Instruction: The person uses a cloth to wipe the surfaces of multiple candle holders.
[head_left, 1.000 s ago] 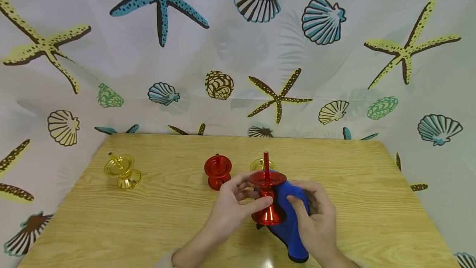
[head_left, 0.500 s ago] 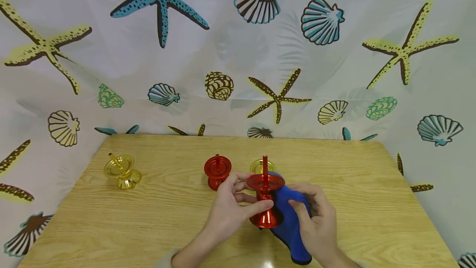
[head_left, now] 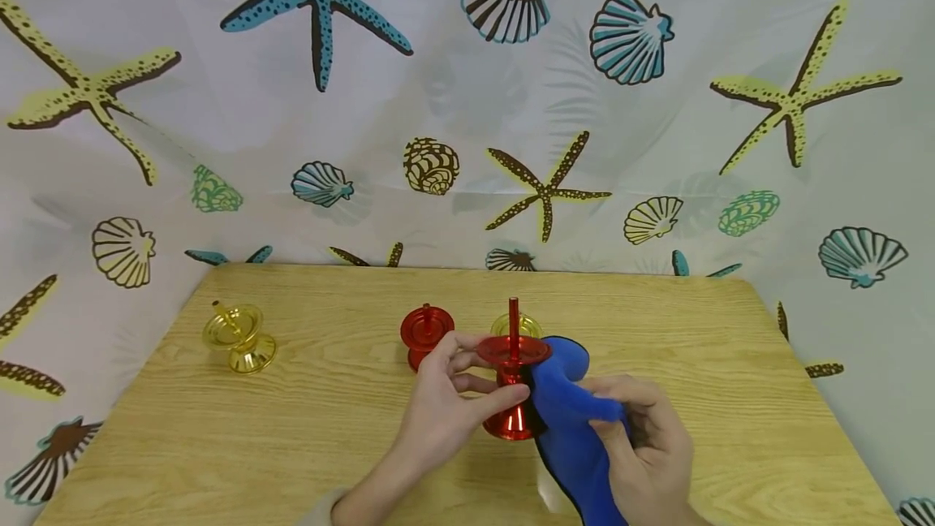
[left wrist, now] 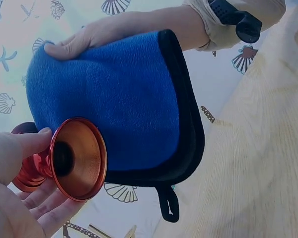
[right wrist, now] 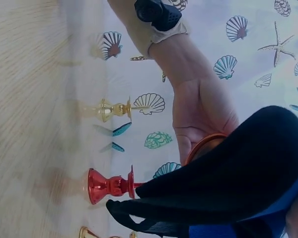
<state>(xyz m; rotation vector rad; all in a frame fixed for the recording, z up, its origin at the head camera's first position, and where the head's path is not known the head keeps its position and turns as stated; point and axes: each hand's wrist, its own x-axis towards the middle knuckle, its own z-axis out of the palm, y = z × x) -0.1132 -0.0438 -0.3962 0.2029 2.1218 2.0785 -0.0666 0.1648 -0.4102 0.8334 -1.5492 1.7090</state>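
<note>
My left hand (head_left: 447,408) grips a shiny red candle holder (head_left: 514,412) round its waist, thumb in front, and holds it upright above the table. In the left wrist view the hollow underside of the red candle holder (left wrist: 79,158) faces the camera. A blue cloth (head_left: 577,420) with black edging hangs from my right hand (head_left: 650,445), which pinches it between thumb and fingers. The left side of the cloth lies against or just behind the candle holder; whether it touches is hard to tell. In the right wrist view the cloth's dark side (right wrist: 233,173) hides most of the holder.
A second red candle holder (head_left: 427,329) stands on the wooden table (head_left: 314,428) behind my left hand. A gold one (head_left: 252,351) stands at the far left; another gold one (head_left: 504,325) is partly hidden behind the held holder. A shell-patterned curtain (head_left: 467,104) backs the table.
My right hand has moved right and slightly down, drawing the blue cloth out to the holder's right side, with a fold now raised. The held candle holder has shifted slightly left.
</note>
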